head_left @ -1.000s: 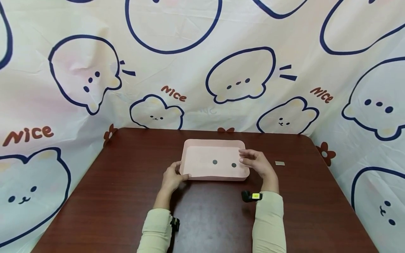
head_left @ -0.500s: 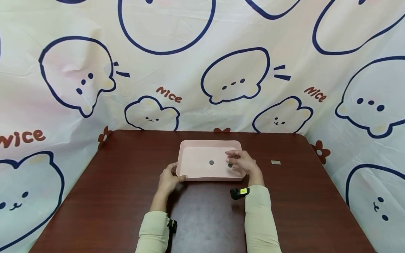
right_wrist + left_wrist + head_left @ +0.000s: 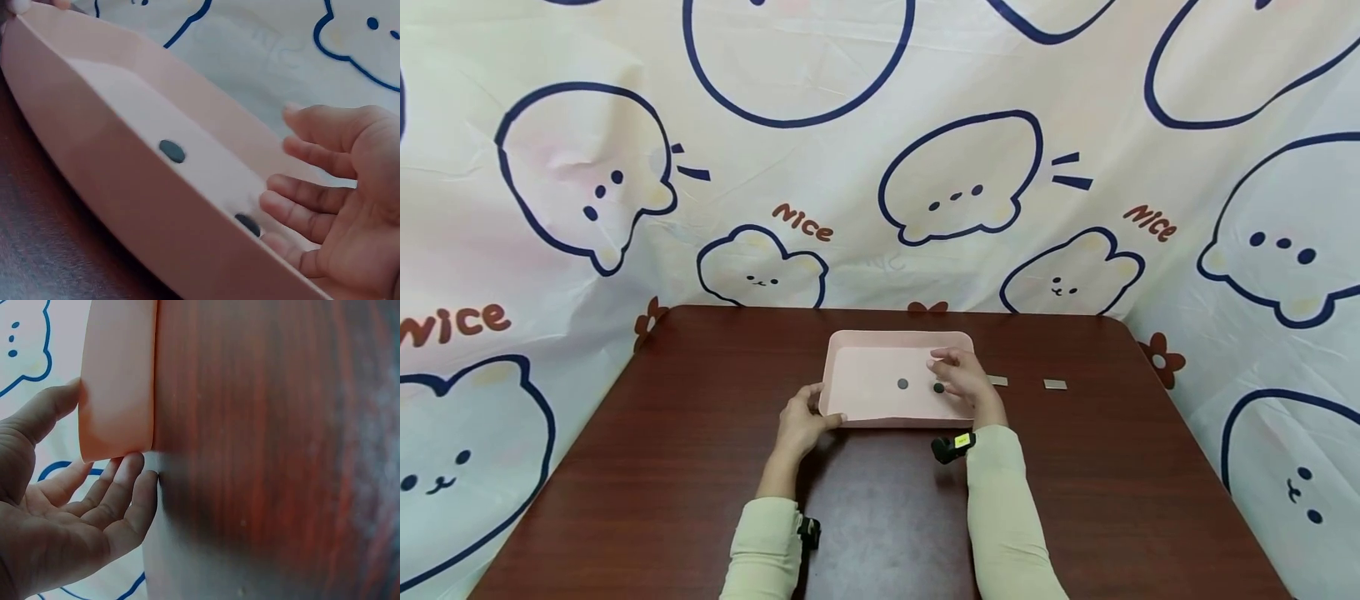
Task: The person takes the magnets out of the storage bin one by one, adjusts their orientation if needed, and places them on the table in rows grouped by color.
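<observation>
Fingers bent, the person's left hand [image 3: 797,432] is gripping the near left corner of a pale pink, shallow, rectangular tray [image 3: 861,375] that looks like plastic. Its thumb is pressing at the near side while its fingertips are resting against the left end, so the corner is being held between them. This grip is probably serving to stop a light tray from sliding on the reddish-brown, wood-grained tabletop [image 3: 647,450]. The tray is sitting toward the far side of the table with a long side facing the person, which is likely leaving its low interior within easy reach.

Inside the tray, a round, flat, dark grey-green disc [image 3: 902,383] is resting around the middle of the floor, and a second disc [image 3: 938,388] of the same look is lying farther right, just beside the fingertips of the right hand [image 3: 964,377]. That hand is hovering over the tray's right end, its fingers parted and slightly bent, with nothing showing in its grasp; whether a fingertip is touching the second disc cannot be told.

Past the tray's right end, a small, flat, pale rectangular piece [image 3: 997,381] is lying partly hidden behind the right hand, and a matching pale piece [image 3: 1055,385] is lying farther right, both outside the container.
</observation>
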The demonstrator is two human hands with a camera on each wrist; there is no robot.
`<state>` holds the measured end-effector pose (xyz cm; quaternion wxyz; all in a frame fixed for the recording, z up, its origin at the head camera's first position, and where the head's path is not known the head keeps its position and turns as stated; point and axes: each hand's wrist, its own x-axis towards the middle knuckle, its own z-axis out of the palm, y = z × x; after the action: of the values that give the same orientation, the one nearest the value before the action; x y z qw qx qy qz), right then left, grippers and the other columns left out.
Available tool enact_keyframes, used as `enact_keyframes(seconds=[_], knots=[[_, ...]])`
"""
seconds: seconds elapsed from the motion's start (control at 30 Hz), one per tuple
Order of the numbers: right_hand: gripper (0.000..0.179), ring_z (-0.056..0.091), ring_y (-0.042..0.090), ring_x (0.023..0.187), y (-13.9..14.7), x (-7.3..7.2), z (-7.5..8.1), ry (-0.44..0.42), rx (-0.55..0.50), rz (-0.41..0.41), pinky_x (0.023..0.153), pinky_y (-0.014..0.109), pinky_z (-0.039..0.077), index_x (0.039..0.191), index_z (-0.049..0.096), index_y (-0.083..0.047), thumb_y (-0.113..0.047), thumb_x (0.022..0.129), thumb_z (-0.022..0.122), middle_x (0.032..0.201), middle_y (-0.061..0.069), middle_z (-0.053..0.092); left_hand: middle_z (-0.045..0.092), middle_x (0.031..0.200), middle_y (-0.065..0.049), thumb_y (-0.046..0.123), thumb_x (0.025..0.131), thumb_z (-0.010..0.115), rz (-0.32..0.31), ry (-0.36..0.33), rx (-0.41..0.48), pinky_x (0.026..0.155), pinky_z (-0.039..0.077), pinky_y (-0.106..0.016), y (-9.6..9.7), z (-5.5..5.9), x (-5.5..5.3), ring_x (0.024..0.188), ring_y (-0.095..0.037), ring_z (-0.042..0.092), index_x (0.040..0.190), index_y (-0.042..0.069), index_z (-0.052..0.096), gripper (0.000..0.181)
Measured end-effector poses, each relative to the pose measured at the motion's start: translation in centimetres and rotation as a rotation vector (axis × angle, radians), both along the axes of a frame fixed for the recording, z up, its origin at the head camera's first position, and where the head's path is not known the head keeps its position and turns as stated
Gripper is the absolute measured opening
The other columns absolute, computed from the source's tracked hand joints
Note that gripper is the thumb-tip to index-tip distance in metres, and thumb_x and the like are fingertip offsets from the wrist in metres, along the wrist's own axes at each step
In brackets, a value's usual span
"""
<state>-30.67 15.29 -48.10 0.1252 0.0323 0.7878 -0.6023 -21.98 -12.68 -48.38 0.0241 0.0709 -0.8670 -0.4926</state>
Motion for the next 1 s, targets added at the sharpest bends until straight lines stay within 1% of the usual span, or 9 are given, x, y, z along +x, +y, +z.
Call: enact_keyframes(seconds=[0.13,0.27,0.37,0.43,0.57,0.63,0.7,0.87,1.0], knots=[[0.041,0.048,0.028,0.109,-0.4,-0.2,-0.3,0.002,-0.019,-0.048,0.087,0.047,0.044,0.127,0.056,-0.01,-0.018,0.088,0.065,0.123,0.012,0.048,0.063,0.103,-0.016,0.012,0.068,0.081,-0.003,-0.006,0.005,0.077,0.042,-0.044,-0.1,0.1,0.0,0.09,-0.029,0.056,0.128,0.002,0.051,0.068],[0.041,0.049,0.028,0.108,-0.7,0.0,-0.1,0.001,0.025,-0.05,0.086,0.046,0.044,0.126,0.057,-0.01,-0.014,0.086,0.067,0.122,0.014,0.049,0.063,0.104,-0.016,0.012,0.068,0.081,-0.004,-0.007,-0.001,0.078,0.042,-0.044,-0.2,0.2,-0.1,0.092,-0.029,0.056,0.128,0.001,0.051,0.068],[0.04,0.051,0.027,0.103,-0.8,0.3,0.1,-0.018,0.078,-0.05,0.081,0.043,0.047,0.125,0.058,-0.009,-0.015,0.086,0.067,0.119,0.014,0.051,0.063,0.104,-0.015,0.012,0.069,0.081,-0.008,-0.012,0.002,0.077,0.042,-0.044,-0.2,0.2,0.0,0.09,-0.029,0.056,0.129,0.001,0.051,0.068],[0.04,0.052,0.026,0.1,-0.9,0.5,0.2,-0.037,0.084,-0.049,0.077,0.04,0.049,0.125,0.057,-0.009,-0.016,0.087,0.066,0.118,0.014,0.051,0.063,0.103,-0.015,0.012,0.069,0.08,-0.007,-0.015,0.006,0.077,0.042,-0.044,-0.1,0.2,0.0,0.089,-0.028,0.056,0.129,0.001,0.05,0.067],[0.04,0.053,0.026,0.099,-1.2,0.3,-0.3,-0.045,0.0,-0.063,0.074,0.037,0.051,0.127,0.055,-0.007,-0.013,0.089,0.064,0.117,0.015,0.05,0.063,0.105,-0.015,0.011,0.069,0.081,-0.001,-0.014,0.01,0.077,0.043,-0.043,-0.1,0.2,0.0,0.09,-0.028,0.056,0.129,0.002,0.05,0.068],[0.039,0.052,0.026,0.1,-1.3,0.1,-0.7,-0.03,-0.059,-0.089,0.075,0.035,0.051,0.128,0.054,-0.005,-0.011,0.09,0.061,0.117,0.015,0.049,0.063,0.104,-0.015,0.012,0.069,0.081,0.002,-0.013,0.006,0.077,0.042,-0.043,-0.1,0.1,-0.1,0.09,-0.028,0.056,0.129,0.002,0.051,0.068],[0.037,0.052,0.026,0.1,-1.4,-0.2,-1.1,-0.003,-0.095,-0.12,0.077,0.035,0.05,0.127,0.054,-0.004,-0.009,0.09,0.06,0.117,0.015,0.048,0.063,0.103,-0.015,0.012,0.069,0.081,0.002,-0.009,0.001,0.077,0.042,-0.043,-0.1,0.1,0.0,0.089,-0.028,0.056,0.128,0.002,0.051,0.067],[0.037,0.05,0.026,0.102,-1.5,-0.7,-1.6,0.059,-0.131,-0.164,0.082,0.034,0.047,0.126,0.055,-0.003,-0.005,0.089,0.06,0.12,0.016,0.047,0.063,0.101,-0.016,0.011,0.068,0.081,-0.003,-0.005,0.006,0.076,0.042,-0.043,-0.1,0.0,0.0,0.087,-0.028,0.057,0.128,0.001,0.052,0.068],[0.04,0.05,0.028,0.107,-1.5,-0.8,-1.3,0.088,-0.135,-0.17,0.085,0.037,0.046,0.128,0.055,-0.004,-0.004,0.089,0.061,0.127,0.016,0.045,0.063,0.101,-0.015,0.012,0.068,0.081,0.0,-0.006,0.003,0.076,0.042,-0.043,-0.1,-0.1,0.0,0.087,-0.028,0.056,0.128,0.002,0.052,0.068]])
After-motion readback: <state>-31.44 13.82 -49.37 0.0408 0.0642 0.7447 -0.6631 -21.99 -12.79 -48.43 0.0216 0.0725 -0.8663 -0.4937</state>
